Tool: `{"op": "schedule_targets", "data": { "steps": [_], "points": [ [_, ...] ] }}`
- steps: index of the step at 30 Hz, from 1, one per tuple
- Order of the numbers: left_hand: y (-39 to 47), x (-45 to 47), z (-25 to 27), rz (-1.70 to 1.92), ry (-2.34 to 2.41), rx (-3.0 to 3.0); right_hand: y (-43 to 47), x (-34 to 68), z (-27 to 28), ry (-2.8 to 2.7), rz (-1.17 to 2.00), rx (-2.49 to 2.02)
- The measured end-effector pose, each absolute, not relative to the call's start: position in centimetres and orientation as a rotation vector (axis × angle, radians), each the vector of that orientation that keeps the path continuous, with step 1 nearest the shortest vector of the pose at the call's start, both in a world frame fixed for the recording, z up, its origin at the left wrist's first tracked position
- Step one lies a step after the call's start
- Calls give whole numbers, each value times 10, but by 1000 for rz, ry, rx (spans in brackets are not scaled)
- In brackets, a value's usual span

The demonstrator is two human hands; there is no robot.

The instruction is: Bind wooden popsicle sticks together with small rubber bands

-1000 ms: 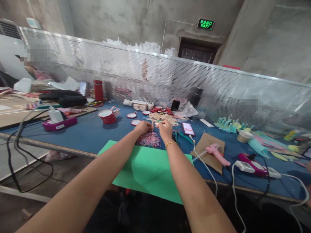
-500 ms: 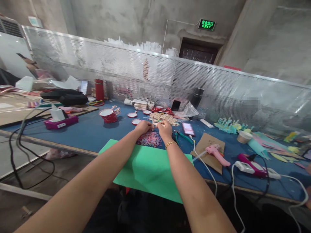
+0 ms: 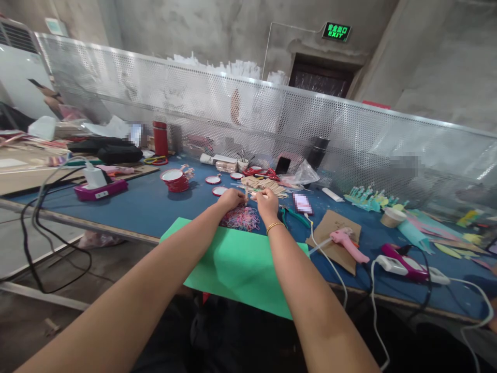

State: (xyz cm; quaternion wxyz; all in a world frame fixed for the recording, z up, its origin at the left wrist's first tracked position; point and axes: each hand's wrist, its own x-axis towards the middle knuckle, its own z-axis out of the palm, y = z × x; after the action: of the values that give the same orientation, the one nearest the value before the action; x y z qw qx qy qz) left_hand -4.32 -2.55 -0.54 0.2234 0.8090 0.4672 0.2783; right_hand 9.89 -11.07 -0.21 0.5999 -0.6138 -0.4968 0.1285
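Observation:
My left hand (image 3: 233,200) is closed, pinching a thin wooden stick (image 3: 247,190) that stands upright between the hands. Close beside it, my right hand (image 3: 267,204), with a gold bracelet at the wrist, pinches a small pale piece (image 3: 254,196) against or near the stick; its kind is too small to tell. Below both hands lies a tangled heap of colourful rubber bands (image 3: 243,219). A green sheet (image 3: 236,269) hangs over the table's front edge under my forearms. Behind the hands is a pile of flat wooden sticks (image 3: 267,185).
On the right lie teal-handled pliers (image 3: 297,218), a phone (image 3: 302,203) on a cable and a pink glue gun (image 3: 349,245) on cardboard (image 3: 330,228). A purple power strip (image 3: 411,267) is farther right. Red-rimmed discs (image 3: 213,180) and a red stack (image 3: 176,181) stand left.
The camera view has shifted slightly, so the table things sit a little farther right. Both hands stay together over the rubber bands, with the stick still upright between them.

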Motion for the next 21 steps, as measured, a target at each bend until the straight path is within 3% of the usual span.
{"op": "schedule_targets", "data": {
  "steps": [21],
  "points": [
    [-27, -42, -3, 812, 1302, 2206, -109, 102, 0, -1144, 270, -1472]
  ]
}}
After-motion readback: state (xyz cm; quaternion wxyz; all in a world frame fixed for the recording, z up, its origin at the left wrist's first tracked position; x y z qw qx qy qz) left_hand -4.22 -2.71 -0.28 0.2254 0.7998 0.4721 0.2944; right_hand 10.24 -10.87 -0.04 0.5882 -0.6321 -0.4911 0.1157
